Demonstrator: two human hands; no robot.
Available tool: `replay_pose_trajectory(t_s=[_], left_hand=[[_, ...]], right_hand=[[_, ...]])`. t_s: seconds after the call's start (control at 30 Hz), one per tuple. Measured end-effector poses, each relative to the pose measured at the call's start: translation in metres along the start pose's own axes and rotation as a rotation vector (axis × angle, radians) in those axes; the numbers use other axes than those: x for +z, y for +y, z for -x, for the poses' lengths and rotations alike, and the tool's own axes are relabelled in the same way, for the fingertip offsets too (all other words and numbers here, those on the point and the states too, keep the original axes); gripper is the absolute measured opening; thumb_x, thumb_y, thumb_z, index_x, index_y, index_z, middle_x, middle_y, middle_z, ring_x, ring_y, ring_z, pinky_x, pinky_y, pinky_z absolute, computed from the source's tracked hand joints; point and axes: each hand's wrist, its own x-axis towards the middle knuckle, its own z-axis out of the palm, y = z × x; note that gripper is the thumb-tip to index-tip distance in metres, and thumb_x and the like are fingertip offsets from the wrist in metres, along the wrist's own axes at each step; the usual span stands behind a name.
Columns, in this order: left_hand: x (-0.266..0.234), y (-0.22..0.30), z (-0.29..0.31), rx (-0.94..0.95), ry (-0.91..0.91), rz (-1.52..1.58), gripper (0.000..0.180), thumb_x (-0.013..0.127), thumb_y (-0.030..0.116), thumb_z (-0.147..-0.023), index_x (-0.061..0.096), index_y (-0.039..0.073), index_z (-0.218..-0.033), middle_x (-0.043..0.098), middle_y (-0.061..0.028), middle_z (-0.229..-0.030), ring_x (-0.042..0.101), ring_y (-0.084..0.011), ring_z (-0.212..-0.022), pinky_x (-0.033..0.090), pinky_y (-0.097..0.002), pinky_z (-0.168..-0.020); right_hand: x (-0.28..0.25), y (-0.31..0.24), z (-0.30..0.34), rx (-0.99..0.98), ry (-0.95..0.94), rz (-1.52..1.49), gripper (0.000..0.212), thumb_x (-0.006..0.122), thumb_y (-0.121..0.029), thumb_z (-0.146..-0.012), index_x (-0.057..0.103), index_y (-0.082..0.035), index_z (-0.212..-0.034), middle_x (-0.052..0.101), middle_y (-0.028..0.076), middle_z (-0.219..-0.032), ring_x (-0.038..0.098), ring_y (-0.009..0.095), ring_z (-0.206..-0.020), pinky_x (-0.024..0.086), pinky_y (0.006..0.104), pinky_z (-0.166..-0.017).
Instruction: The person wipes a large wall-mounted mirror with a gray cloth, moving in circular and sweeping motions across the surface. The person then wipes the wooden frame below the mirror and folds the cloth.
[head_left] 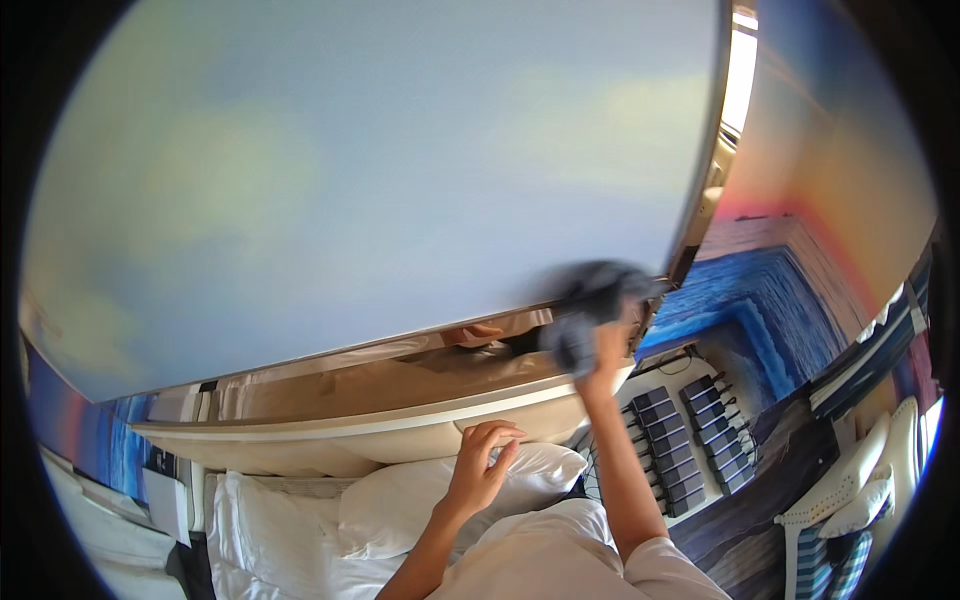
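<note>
Head view: blurred dark object [592, 290] in the closed right hand [608, 348], beyond the empty, half-curled left hand [482, 468].

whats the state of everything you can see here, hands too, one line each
right hand: raised, blurred, holding the dark thing
dark thing: held up, too blurred to identify
left hand: half open, empty
pillow: lying down, creased
sheet: rumpled
boxes: lined up in two rows
sky panel: upright or tilted, can't tell
</note>
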Motion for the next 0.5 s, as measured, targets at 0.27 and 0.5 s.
replay_pose_trajectory(t_s=[0.27, 0.5], left_hand=[[-0.011, -0.009, 0.024, -0.134, 0.165, 0.072, 0.015, 0.055, 0.016, -0.088, 0.063, 0.009, -0.098, 0.061, -0.0075, -0.106, 0.051, -0.0245, -0.099, 0.037, -0.0348, -0.089], [-0.033, -0.013, 0.055, -0.147, 0.323, 0.071, 0.014, 0.055, 0.015, -0.088, 0.063, 0.009, -0.098, 0.062, -0.0072, -0.103, 0.051, -0.0259, -0.100, 0.037, -0.0362, -0.090]], right_hand=[[0.064, -0.069, 0.038, -0.170, -0.358, -0.107, 0.046, 0.052, -0.016, -0.077, 0.056, 0.000, -0.120, 0.049, 0.016, -0.131, 0.035, 0.041, -0.126, 0.021, 0.0503, -0.106], [0.015, -0.003, 0.000, -0.117, 0.026, 0.020, 0.040, 0.050, -0.012, -0.086, 0.054, 0.005, -0.122, 0.048, 0.019, -0.134, 0.027, 0.038, -0.135, 0.009, 0.0504, -0.112]])
